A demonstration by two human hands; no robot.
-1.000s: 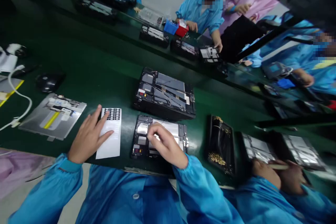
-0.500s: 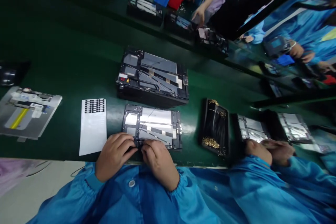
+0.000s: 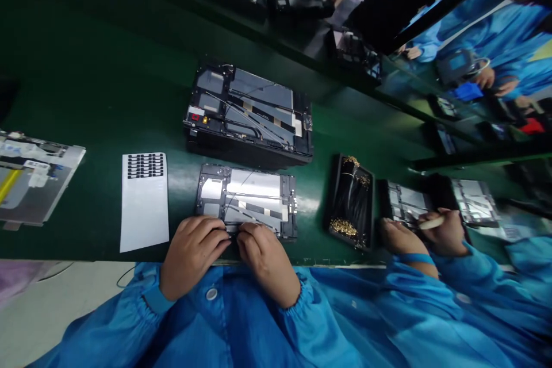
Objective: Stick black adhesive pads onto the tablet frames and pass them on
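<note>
A flat electronic device chassis [image 3: 254, 184], silver and black with dark cables across it, lies on the green bench in front of me. My left hand [image 3: 196, 250] rests against its near edge, fingers curled and pinched together. Close beside it, at the middle of the same edge, my right hand [image 3: 265, 261] is also closed, its thumb and fingertips drawn together. What the fingertips hold, if anything, is hidden under them. Left of the device lies a white sheet [image 3: 144, 213] with rows of small black stickers at its top.
Behind is a stack of similar chassis [image 3: 250, 149]. A black tray [image 3: 351, 201] holds bundled black cables with gold ends. A metal panel [image 3: 47, 184] lies far left. On the right, a co-worker's hands [image 3: 407, 238] work at another device; other people sit across the bench.
My view has shifted slightly. My hands stay at the chassis's near edge, their fingertips a little moved. The neighbour's right hand now shows a pale stick-like tool. Across the bench, a hand has moved a chassis.
</note>
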